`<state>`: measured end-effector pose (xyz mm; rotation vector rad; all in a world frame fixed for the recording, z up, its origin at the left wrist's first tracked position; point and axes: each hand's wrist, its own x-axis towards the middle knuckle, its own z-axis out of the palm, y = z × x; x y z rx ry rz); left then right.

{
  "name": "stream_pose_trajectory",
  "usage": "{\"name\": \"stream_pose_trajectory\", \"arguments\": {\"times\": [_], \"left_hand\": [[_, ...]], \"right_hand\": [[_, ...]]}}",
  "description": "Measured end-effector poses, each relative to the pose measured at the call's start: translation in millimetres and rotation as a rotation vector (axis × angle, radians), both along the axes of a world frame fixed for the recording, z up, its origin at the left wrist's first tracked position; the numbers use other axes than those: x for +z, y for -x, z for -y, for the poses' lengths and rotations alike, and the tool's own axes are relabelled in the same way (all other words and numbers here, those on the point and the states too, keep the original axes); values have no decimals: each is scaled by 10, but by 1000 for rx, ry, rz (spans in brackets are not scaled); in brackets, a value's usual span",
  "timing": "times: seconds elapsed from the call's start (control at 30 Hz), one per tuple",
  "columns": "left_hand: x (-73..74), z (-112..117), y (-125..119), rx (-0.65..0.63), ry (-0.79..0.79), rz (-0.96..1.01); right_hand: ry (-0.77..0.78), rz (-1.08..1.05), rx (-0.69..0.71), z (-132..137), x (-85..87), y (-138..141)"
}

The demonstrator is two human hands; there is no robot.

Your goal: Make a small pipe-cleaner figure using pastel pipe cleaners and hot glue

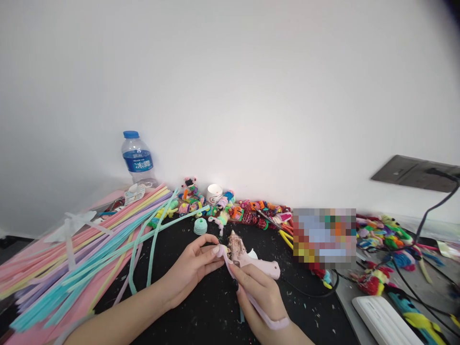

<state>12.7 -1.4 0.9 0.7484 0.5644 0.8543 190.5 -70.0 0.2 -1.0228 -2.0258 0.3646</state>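
Note:
A pale lilac pipe cleaner (264,316) runs between my two hands and trails back under my right palm to the wrist. My left hand (196,261) pinches its curled upper end between thumb and fingertips. With closed fingers, my right hand (257,290) grips the strand a little lower down. Just beyond my fingers lies a pale pink glue gun (262,266), its nozzle end stained brown and pointing away from me. A mint green coiled piece (200,226) sits on the black mat (183,316) past my left hand.
Bundled pastel pipe cleaners (108,249) spread across the left side, near a water bottle (138,160). Colourful pipe cleaner figures (247,213) and a paper cup (214,193) line the wall. At right are a white power bank-like block (386,321), black cables (424,220) and a wall socket (413,172).

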Motion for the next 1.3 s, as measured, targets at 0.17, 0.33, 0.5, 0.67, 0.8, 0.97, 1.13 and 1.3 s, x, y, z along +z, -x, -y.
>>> {"name": "stream_pose_trajectory", "arguments": {"times": [0.17, 0.33, 0.5, 0.67, 0.8, 0.97, 1.13, 1.3], "left_hand": [[9, 24, -11, 12, 23, -1], [16, 30, -19, 23, 34, -12], [14, 43, -31, 29, 27, -21], [10, 73, -36, 41, 25, -38], [17, 87, -46, 35, 6, -56], [29, 106, -54, 32, -21, -70], [30, 97, -49, 49, -19, -66], [17, 85, -52, 66, -3, -57]], "right_hand": [[-26, 122, -5, 3, -18, 18], [-43, 206, -8, -13, -39, 40], [-114, 236, -26, -32, -155, 46], [-174, 255, -51, -30, -196, 57], [-158, 306, -37, -31, -152, 72], [-206, 278, -32, -23, -141, 70], [-233, 263, -92, 4, -77, 52], [-288, 240, -133, -3, -83, 50]]}}
